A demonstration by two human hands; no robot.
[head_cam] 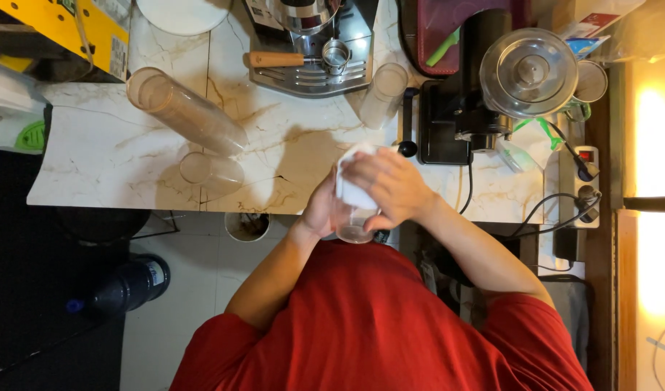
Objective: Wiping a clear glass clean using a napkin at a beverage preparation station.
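My left hand (319,210) grips a clear plastic cup (352,226) from its left side, holding it just past the front edge of the marble counter (115,156). My right hand (390,185) lies over the top of the cup and presses a white cloth (350,190) against it. Both hands meet at the cup in front of my red shirt.
A tall stack of clear cups (184,108) lies on the counter with a single clear cup (211,172) beside it and another (381,94) further back. An espresso machine (314,43) stands at the rear, a black grinder (484,80) to the right, a power strip (586,185) at the far right.
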